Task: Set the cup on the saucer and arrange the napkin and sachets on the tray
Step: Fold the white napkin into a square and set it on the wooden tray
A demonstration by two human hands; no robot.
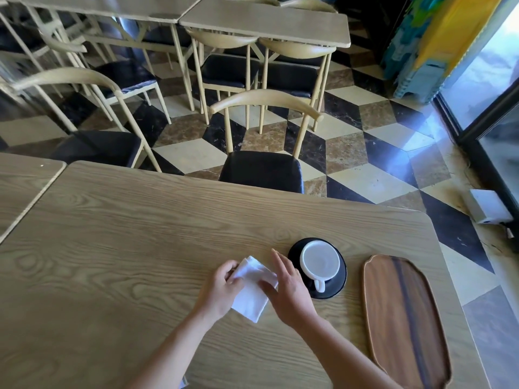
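From the head view, both hands work a white napkin (252,287) that lies on the wood-grain surface (126,248). The left hand (222,287) grips the napkin's left edge between thumb and curled fingers, while the right hand (286,287) lies open with its thumb pressing the napkin's right side and its fingers stretched forward. Just right of the right hand, a white cup (320,262) sits upright on a black saucer (335,284), its handle pointing toward the person. Farther right, apart from the saucer, lies an oblong wooden tray (404,318).
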